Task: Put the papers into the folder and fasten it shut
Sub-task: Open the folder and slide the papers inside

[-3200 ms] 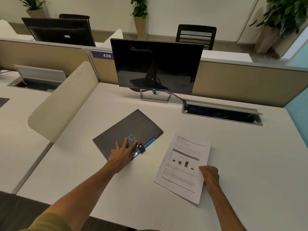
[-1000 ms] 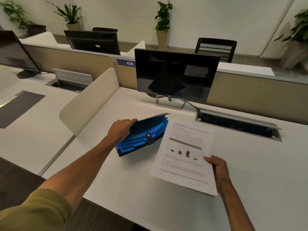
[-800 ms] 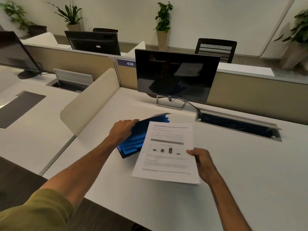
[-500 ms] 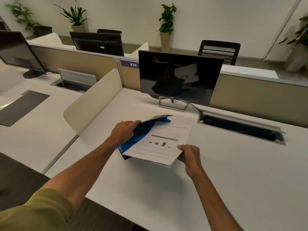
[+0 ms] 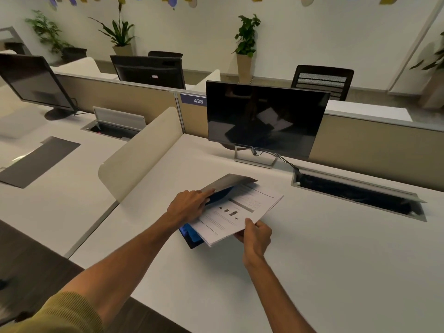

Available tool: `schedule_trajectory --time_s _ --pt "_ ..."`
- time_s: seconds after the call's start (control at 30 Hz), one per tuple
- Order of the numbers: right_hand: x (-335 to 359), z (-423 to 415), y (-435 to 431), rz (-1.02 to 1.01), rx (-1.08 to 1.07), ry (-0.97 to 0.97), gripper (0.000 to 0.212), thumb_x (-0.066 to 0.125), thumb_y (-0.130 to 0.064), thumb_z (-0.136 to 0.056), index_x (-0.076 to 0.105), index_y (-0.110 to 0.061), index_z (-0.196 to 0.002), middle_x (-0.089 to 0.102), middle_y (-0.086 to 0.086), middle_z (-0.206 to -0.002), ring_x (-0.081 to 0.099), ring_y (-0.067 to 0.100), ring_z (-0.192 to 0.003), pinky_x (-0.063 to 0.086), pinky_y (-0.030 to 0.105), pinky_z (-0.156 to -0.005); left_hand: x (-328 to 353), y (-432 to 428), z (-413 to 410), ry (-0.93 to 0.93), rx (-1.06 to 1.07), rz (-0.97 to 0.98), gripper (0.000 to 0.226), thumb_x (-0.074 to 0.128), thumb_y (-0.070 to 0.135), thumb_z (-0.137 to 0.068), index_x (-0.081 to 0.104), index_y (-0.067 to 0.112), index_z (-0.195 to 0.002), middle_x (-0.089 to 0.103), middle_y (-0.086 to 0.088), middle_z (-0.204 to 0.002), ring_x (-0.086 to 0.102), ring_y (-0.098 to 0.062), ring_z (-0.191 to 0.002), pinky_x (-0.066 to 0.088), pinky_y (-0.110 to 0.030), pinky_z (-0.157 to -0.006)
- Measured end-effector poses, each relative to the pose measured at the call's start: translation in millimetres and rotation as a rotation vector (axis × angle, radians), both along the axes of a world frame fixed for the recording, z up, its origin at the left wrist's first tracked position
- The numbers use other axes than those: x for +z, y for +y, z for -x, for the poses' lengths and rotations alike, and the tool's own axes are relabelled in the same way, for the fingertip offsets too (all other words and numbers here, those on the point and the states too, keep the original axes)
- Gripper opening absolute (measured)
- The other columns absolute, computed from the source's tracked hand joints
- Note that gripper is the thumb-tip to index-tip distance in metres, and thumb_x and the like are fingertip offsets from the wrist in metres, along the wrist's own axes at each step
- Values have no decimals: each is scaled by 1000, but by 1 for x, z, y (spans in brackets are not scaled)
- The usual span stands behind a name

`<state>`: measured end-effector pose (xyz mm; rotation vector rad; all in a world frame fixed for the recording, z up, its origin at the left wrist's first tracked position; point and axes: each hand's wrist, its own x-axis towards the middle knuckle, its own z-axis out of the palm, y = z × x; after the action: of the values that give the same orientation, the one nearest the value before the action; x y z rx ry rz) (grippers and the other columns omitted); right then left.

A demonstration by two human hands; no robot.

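A dark folder [image 5: 228, 181] with blue inner pockets lies on the white desk, its grey flap lifted. My left hand [image 5: 186, 205] grips the flap's left edge and holds it up. My right hand [image 5: 254, 234] pinches the near corner of the white printed papers [image 5: 236, 212], which lie slanted across the open mouth of the folder. Their far left part sits under the raised flap, over the blue pockets. A blue corner of the folder [image 5: 189, 233] shows below the papers.
A black monitor [image 5: 264, 118] on a metal stand is just behind the folder. An open cable tray [image 5: 358, 193] is recessed in the desk [image 5: 336, 260] at the right. A cream curved divider [image 5: 141, 152] borders the desk on the left.
My left hand lifted the folder's flap from flat and closed. My right hand picked up the papers, carried them left and slid them into the open folder mouth.
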<state>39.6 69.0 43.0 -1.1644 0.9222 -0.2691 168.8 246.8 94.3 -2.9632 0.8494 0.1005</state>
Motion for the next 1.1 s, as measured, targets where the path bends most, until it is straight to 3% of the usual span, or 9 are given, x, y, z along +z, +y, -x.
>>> schedule_trajectory --time_s 0.17,0.3,0.4,0.47,0.57,0.7,0.87,1.1 --pt "-4 -16 12 -45 -12 34 14 67 -12 -97 79 -9 -104 81 13 -97 80 31 -84 69 51 -69 -10 -2 5 -10 -42 -32 52 35 43 -118 30 32 -169 67 -7 -146 75 -26 -103 61 -29 -83" --pt "-4 -26 15 -187 91 121 15 71 -30 -98 71 -15 -97 77 15 -98 78 35 -89 68 55 -73 -15 -4 9 -7 -45 -35 50 33 41 -118 32 29 -167 70 -8 -140 75 -28 -99 66 -37 -84" --pt "-10 -22 13 -268 142 179 15 69 -28 -98 69 -13 -97 75 17 -101 76 35 -95 68 52 -75 -19 -5 9 -28 -41 -2 47 33 39 -118 37 26 -163 74 -8 -129 75 -29 -93 66 -41 -81" --pt "-16 -18 13 -203 181 215 12 65 -19 -96 71 -9 -93 74 18 -98 74 32 -93 69 49 -71 -22 -6 9 -28 -33 8 42 34 39 -118 43 24 -156 75 -6 -121 74 -27 -87 64 -38 -77" --pt "-22 -21 17 -120 175 238 10 64 -9 -96 72 -4 -90 72 20 -88 71 28 -76 67 42 -57 -25 -7 11 -24 -41 22 35 33 40 -117 50 22 -142 75 -4 -114 72 -27 -81 62 -38 -74" --pt "-24 -38 22 51 115 249 11 76 -12 -94 72 -9 -85 74 13 -76 66 19 -51 61 30 -46 -32 -10 14 -20 -57 32 36 34 42 -117 51 22 -142 75 -4 -117 72 -27 -79 61 -38 -70" --pt "-24 -57 29 175 107 285 9 82 -22 -90 76 -16 -93 78 6 -80 67 19 -51 68 43 -65 -42 -15 18 -20 -96 49 37 36 41 -116 52 20 -142 75 -5 -117 73 -26 -76 64 -39 -70" --pt "-33 -65 23 287 193 352 15 76 -31 -95 77 -15 -93 79 0 -77 78 23 -58 69 42 -72 -59 -13 19 3 -133 57 43 38 46 -114 47 21 -147 73 -4 -123 72 -22 -75 62 -33 -67"
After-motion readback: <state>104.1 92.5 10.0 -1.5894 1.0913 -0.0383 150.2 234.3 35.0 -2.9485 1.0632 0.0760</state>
